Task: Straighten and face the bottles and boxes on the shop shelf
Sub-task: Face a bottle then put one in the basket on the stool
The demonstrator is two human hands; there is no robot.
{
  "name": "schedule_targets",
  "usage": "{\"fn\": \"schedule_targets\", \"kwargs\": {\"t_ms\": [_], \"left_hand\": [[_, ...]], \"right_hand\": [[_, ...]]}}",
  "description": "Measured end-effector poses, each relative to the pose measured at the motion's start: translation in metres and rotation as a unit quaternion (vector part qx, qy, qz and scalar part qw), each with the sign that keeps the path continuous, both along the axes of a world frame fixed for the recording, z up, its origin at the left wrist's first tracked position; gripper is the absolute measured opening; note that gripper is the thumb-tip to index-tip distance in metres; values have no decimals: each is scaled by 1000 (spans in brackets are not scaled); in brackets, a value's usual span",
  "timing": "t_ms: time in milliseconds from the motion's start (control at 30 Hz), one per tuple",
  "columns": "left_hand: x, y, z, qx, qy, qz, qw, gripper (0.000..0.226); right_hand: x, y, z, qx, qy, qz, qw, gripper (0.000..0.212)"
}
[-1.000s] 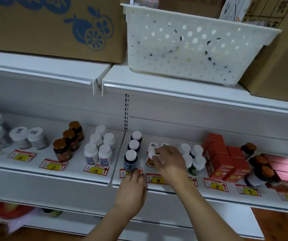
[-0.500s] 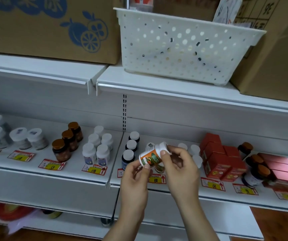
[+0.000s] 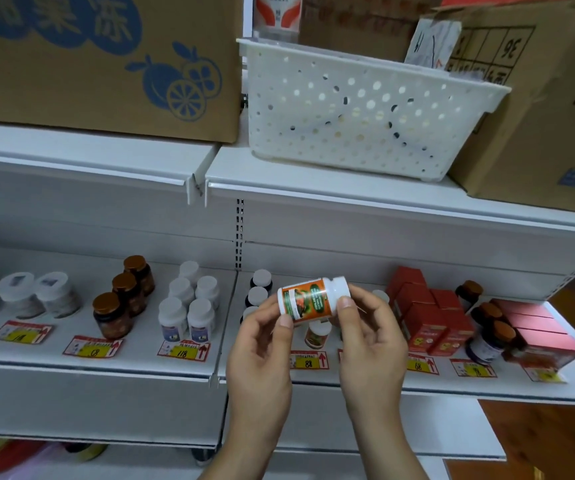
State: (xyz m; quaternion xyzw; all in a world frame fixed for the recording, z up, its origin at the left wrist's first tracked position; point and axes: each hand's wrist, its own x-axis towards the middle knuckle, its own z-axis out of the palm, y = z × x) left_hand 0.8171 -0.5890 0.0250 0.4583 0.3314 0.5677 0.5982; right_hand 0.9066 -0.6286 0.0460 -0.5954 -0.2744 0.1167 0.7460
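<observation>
Bottle point(image 3: 314, 299) tipped flatter since 0.5 s ago, L hand point(image 3: 262, 355) & R hand point(image 3: 371, 344) pinching it — above shelf point(image 3: 417, 384)

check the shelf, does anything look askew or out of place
The orange-label bottle is off the shelf, held sideways between the left hand and right hand. On the right, the pink boxes and red boxes sit angled to the shelf edge.

Plastic bottle, painted shelf, cardboard above

The white-capped bottle point(image 3: 314, 299) pinched between both hands looks like smooth plastic with a glossy orange paper label; behind it the shelf point(image 3: 365, 382) seems matt painted metal; above, a perforated plastic basket point(image 3: 359, 109) and rough cardboard box point(image 3: 99, 64).
</observation>
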Motion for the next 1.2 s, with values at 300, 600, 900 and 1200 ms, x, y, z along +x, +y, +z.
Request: {"fn": "schedule_targets", "kwargs": {"t_ms": [300, 600, 900, 1200], "left_hand": [[-9, 8, 10, -3, -27, -9, 1000, 23], [-17, 16, 7, -5, 23, -2, 1000, 26], [-16, 21, 10, -13, 32, 5, 999, 29], [-17, 27, 12, -3, 25, 7, 1000, 29]], "right_hand": [[-15, 4, 7, 23, -23, 12, 999, 19], [-21, 10, 3, 16, -16, 21, 1000, 23], [-19, 16, 2, 8, -8, 18, 1000, 23], [-18, 25, -2, 17, 4, 13, 1000, 15]]}}
